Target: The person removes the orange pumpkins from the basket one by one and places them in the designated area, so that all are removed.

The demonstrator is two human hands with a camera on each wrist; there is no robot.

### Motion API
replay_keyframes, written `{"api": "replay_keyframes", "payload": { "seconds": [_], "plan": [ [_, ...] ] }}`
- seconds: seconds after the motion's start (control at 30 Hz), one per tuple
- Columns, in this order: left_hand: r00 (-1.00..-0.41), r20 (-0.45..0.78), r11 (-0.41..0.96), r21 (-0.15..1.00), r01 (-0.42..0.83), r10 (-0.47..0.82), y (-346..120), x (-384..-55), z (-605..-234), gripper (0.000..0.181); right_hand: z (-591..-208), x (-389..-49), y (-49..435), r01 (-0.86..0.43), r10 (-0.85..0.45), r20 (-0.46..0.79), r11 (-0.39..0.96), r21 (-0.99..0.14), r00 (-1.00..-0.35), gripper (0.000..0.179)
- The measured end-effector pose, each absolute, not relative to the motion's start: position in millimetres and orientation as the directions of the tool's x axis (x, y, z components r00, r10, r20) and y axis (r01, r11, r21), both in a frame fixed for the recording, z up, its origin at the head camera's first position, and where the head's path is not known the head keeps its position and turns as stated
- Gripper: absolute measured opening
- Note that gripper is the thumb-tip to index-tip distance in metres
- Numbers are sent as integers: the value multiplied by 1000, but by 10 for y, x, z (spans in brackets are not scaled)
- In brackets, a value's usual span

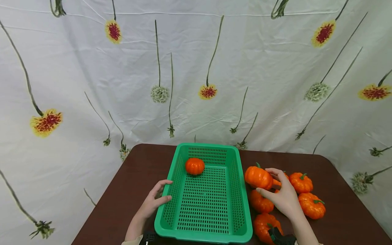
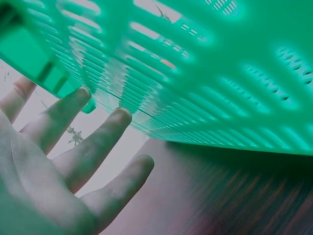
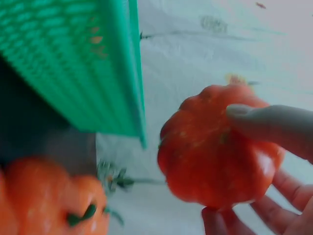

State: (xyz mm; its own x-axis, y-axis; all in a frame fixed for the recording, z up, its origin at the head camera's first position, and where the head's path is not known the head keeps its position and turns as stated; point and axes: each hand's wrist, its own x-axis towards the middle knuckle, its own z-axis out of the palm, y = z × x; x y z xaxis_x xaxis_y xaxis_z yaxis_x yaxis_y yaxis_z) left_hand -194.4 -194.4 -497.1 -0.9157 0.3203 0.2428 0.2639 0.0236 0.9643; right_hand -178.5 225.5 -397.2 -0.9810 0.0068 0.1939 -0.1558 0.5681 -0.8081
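My right hand (image 1: 285,196) pinches a small orange pumpkin (image 1: 258,177) between thumb and fingers, held up beside the right rim of a green plastic basket (image 1: 246,207). In the right wrist view, the thumb lies across the held pumpkin (image 3: 215,152), with fingertips beneath it. My left hand (image 1: 152,201) is at the basket's left side, thumb and fingers extended towards the rim. The left wrist view shows those fingers spread beside the slotted wall (image 2: 205,107); whether they touch it I cannot tell. One orange pumpkin (image 1: 195,166) sits in the basket's far left corner.
Several more pumpkins lie to the basket's right, among them one (image 1: 301,182) at the back, one (image 1: 312,205) at the far right and one (image 1: 265,227) in front. They rest on a dark brown table (image 1: 113,207). A flowered white cloth (image 1: 190,112) hangs behind.
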Motion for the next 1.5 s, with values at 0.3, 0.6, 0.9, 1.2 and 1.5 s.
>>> {"api": "replay_keyframes", "payload": {
  "seconds": [0.3,0.6,0.9,1.2,1.5],
  "plan": [
    [-912,248,32,962,272,326,-1951,-1963,-4997,43,-4217,-1502,2600,-61,195,245,651,-756,-950,68],
    [-915,254,50,958,283,314,-1944,-1966,-4988,42,-4569,-1252,2834,12,308,252,654,-756,-918,67],
    [-915,256,45,958,284,312,-1939,-1952,-4994,42,-4970,-1135,2974,-298,245,535,613,-732,-808,73],
    [-917,253,53,958,282,307,-1936,-1948,-4991,42,-5214,-1065,3062,-403,233,625,588,-701,-746,80],
    [-922,244,59,960,274,300,-1934,-1947,-4986,42,-5357,-1036,3168,-340,219,586,638,-691,-780,74]
  ]
}}
